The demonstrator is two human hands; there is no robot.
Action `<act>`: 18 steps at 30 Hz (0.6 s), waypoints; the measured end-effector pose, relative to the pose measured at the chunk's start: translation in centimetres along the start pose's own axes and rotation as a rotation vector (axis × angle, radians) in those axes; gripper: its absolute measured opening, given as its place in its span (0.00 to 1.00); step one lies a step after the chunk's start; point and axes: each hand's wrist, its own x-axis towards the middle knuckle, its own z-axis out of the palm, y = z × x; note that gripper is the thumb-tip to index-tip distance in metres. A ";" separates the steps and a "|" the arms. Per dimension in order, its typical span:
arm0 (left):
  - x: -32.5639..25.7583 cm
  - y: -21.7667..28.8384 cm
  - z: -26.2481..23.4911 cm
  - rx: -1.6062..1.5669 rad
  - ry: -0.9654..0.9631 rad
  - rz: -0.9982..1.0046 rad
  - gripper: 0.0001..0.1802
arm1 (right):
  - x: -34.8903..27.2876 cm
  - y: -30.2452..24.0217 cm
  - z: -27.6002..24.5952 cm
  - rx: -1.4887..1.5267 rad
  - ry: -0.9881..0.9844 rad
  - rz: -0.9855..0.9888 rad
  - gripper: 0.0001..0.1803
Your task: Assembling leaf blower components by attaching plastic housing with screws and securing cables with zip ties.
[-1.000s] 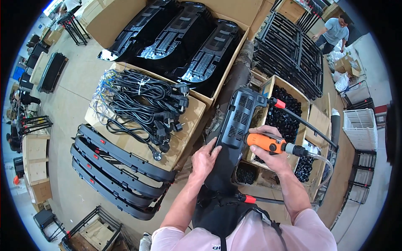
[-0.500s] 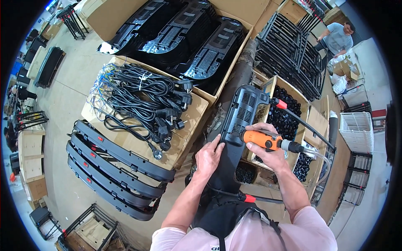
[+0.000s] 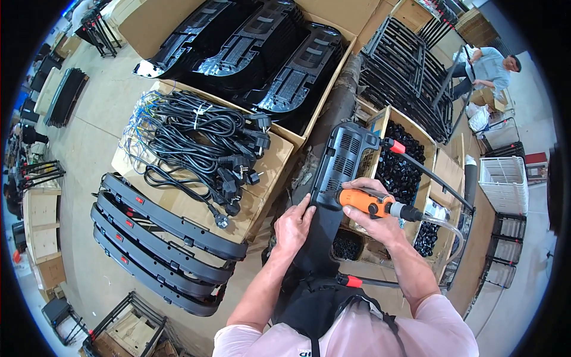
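Note:
My right hand (image 3: pixel 380 225) is closed around an orange air screwdriver (image 3: pixel 364 204), with a clear hose running off its back end. The driver's front end meets a long black plastic housing (image 3: pixel 341 163) with vent slots; its tip is hidden. My left hand (image 3: pixel 292 226) grips the left edge of that housing, thumb and fingers pressed together against it. The housing's near end reaches my waist. Black tubes with red end pieces (image 3: pixel 397 147) stick out to the right of the housing at its far and near ends.
Bundled black power cords (image 3: pixel 196 143) lie on a carton at left, beside stacked curved grey-black panels (image 3: pixel 172 244). A large carton (image 3: pixel 339 83) holds glossy black shells. Bins of small black parts (image 3: pixel 404 160) and screws (image 3: pixel 347 245) stand right. A person (image 3: pixel 491 68) handles black frames at far right.
The orange screwdriver and my right hand have shifted slightly left and down; my left hand stays at the housing's edge. The person at far right has turned and now holds a black frame.

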 end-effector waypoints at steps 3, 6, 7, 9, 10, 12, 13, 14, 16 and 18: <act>-0.2 0.0 -0.1 -0.018 -0.003 -0.016 0.22 | 0.5 -0.2 0.4 -0.088 -0.014 -0.033 0.28; -0.2 0.1 -0.2 -0.024 -0.015 -0.033 0.22 | 0.9 -0.3 0.9 -0.165 -0.032 0.000 0.28; -0.2 0.1 -0.2 -0.034 -0.010 -0.034 0.21 | 1.0 -0.3 1.1 -0.132 -0.025 0.023 0.28; -0.1 0.0 0.0 -0.047 -0.003 -0.036 0.21 | 1.3 -0.6 1.5 -0.103 -0.020 0.046 0.27; -0.1 -0.1 0.0 -0.063 -0.001 -0.045 0.20 | 1.5 -1.0 1.7 -0.129 -0.038 0.049 0.27; -0.1 -0.5 0.2 -0.083 0.005 -0.057 0.20 | 1.9 -1.2 2.1 -0.158 -0.061 0.051 0.26; -0.1 -0.6 0.4 -0.104 0.034 -0.037 0.20 | 2.0 -1.1 2.2 -0.207 -0.067 0.017 0.26; -0.1 -0.8 0.5 -0.125 0.063 -0.016 0.20 | 2.1 -1.0 2.3 -0.255 -0.073 -0.018 0.26; -0.1 -0.9 0.5 -0.141 0.068 -0.017 0.20 | 2.4 -1.5 2.7 -0.263 -0.089 0.024 0.25; 0.0 -0.7 0.4 -0.160 0.070 -0.013 0.20 | 2.4 -1.6 2.9 -0.274 -0.099 0.066 0.24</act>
